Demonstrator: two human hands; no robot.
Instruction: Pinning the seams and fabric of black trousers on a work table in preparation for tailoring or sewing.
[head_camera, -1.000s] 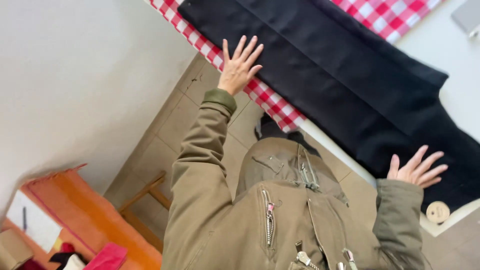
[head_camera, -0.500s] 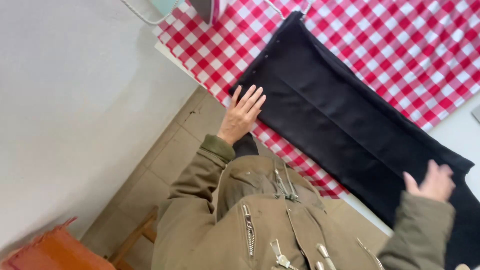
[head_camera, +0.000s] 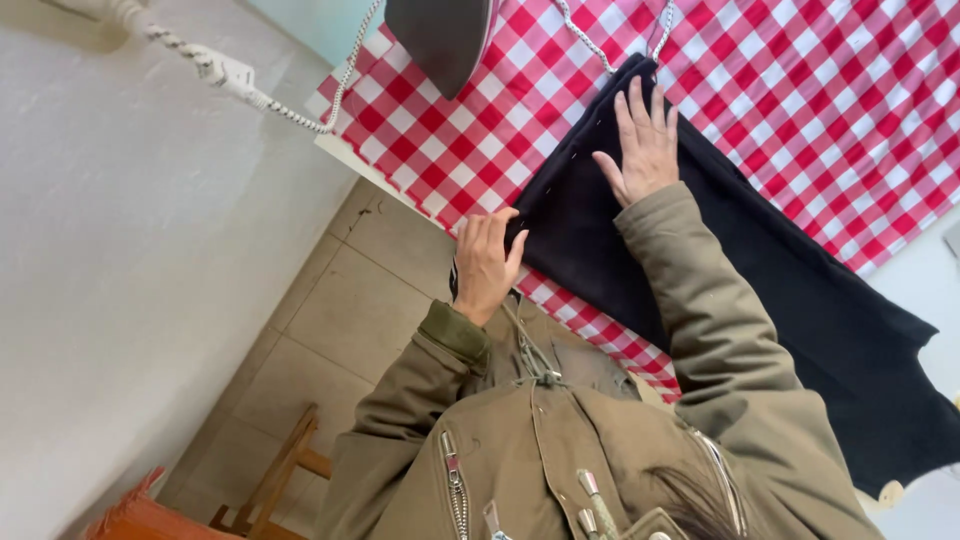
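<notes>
Black cloth lies lengthwise across the red-and-white checked cover of the table, one end near the iron with its braided cord; the left hand pinches the near edge of that end, fingers curled closed on the cloth, thumb on top; the right hand rests flat on the cloth just beyond, fingers spread and straight, gripping nothing; both olive jacket sleeves reach in from below; no packages, labels or signs can be made out.
</notes>
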